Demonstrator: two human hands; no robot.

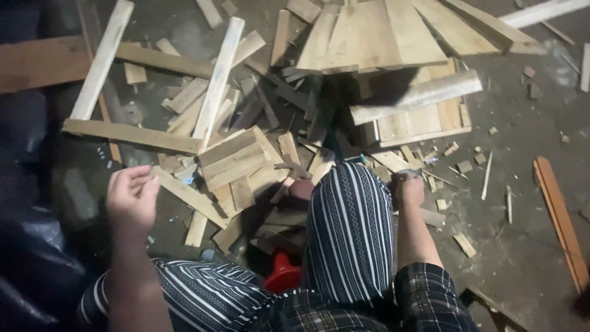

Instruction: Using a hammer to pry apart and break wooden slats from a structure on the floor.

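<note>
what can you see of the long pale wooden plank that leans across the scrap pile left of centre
The long pale wooden plank is a narrow, flat, light-coloured strip of bare wood with straight edges and square ends. It lies at a slant, its upper end towards the top of the view and its lower end on the heap of short brown wooden offcuts. It rests on other scraps; neither hand touches it.

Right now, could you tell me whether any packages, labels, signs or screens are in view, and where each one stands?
None in view. Only bare wooden planks and offcuts lie piled on the grey floor, with a small red plastic thing between the person's knees. The left hand hangs over the scraps; the right hand rests among them.
</note>
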